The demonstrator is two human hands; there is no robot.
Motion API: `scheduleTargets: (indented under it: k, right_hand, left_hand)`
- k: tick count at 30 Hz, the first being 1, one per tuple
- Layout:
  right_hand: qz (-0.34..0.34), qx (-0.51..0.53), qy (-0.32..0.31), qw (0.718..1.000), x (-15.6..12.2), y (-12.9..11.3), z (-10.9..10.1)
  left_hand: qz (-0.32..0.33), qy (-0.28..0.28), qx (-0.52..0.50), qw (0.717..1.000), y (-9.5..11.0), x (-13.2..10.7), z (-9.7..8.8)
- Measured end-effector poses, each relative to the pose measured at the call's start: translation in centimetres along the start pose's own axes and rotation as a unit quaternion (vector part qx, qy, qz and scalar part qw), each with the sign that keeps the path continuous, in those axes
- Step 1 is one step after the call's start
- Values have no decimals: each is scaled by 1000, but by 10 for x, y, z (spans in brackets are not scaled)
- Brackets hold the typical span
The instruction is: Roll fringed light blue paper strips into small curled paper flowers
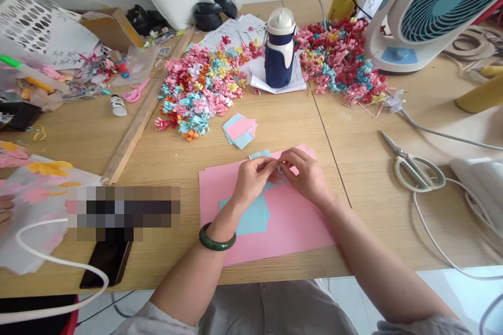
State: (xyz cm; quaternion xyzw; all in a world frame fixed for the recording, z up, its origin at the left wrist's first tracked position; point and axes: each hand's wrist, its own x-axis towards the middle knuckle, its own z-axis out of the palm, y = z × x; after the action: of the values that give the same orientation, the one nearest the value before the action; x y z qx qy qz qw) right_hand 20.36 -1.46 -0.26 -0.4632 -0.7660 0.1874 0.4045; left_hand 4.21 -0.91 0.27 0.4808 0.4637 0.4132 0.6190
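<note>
My left hand (255,180) and my right hand (304,172) meet above a large pink paper sheet (298,230). Their fingertips pinch a small light blue paper strip (279,167), mostly covered by the fingers. Light blue paper pieces (251,218) lie on the pink sheet under my left wrist. Just beyond the hands, a folded light blue piece (260,154) rests at the sheet's far edge. Farther off is a small stack of pink and blue paper squares (239,130). A green bangle circles my left wrist.
Heaps of curled paper flowers (204,86) surround a blue and white bottle (280,49). Scissors (418,167) and a fan (436,15) stand right. A wooden strip (135,128) and dark phone (108,261) lie left; another person's fingers show at the left edge.
</note>
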Motion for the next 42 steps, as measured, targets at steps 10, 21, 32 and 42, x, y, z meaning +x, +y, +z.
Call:
scheduleTargets:
  k: [10,21,32,42]
  right_hand:
    - [11,-21,6,1000,-1,0,3]
    - [-21,-26,-25,999,-1,1,3]
    - [5,82,-17,997,-1,-2,0]
    - [86,127,6,988,2,-6,1]
  left_hand:
    - [-57,2,-34,998,7,-1,2]
    - [-12,26,60,998,4,-3,1]
    - [-71,31,-54,996,6,1,-2]
    - [59,31,96,993,1,-2,-1]
